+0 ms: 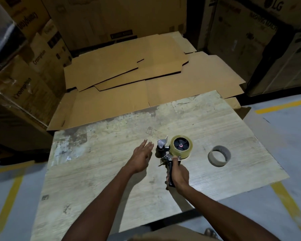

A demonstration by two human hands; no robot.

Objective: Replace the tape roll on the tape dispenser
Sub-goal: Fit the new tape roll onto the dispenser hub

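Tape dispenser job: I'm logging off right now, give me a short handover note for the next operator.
Hands: right hand grips the tape dispenser by its handle; left hand is open, fingers straight, just left of the dispenser's front.
Things: a full clear tape roll sits on the dispenser's hub; the empty core lies apart to the right on the board.
Done: core off, new roll mounted.
Left: probably threading the tape to the blade; whether it is threaded cannot be seen.

The tape dispenser [161, 143] has a metal frame and black plastic handle; its tape roll [189, 149] is glossy (yellowish film). Right of it, the empty core [214, 161] is matt cardboard.
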